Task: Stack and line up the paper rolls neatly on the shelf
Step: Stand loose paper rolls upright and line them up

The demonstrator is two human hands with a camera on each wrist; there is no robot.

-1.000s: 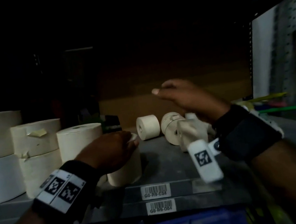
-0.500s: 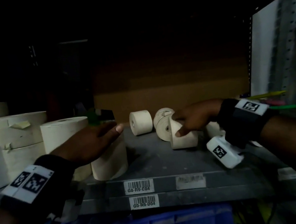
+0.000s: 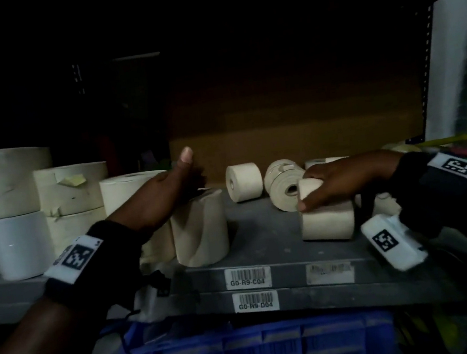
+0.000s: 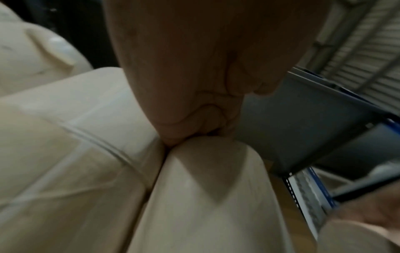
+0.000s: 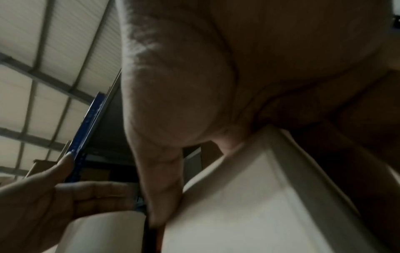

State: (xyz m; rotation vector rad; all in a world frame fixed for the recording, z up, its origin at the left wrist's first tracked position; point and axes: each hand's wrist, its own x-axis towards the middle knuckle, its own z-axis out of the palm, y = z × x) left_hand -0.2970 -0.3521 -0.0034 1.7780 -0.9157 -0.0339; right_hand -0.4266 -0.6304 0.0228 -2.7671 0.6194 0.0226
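Note:
A tall cream paper roll (image 3: 200,228) stands upright near the shelf's front edge. My left hand (image 3: 179,181) is above it, turned on edge with the thumb up and fingers straight; the left wrist view shows the hand (image 4: 194,68) touching the roll's top (image 4: 205,196). Further right, my right hand (image 3: 331,184) grips a short cream roll (image 3: 327,221) from above, thumb on its front, with the roll resting on the shelf. The right wrist view shows that hand (image 5: 194,85) on the roll (image 5: 249,205).
Large cream and white rolls (image 3: 70,189) are stacked at the left. Small rolls (image 3: 243,181) lie on their sides behind, one (image 3: 284,192) right by my right hand. Also in view: the grey shelf (image 3: 264,241) with barcode labels, a blue crate (image 3: 249,353) below, and a cardboard box (image 3: 296,144) at the back.
My right hand came down from the air and took hold of the short roll. My left hand let go of the tall roll's top and turned thumb-up on edge.

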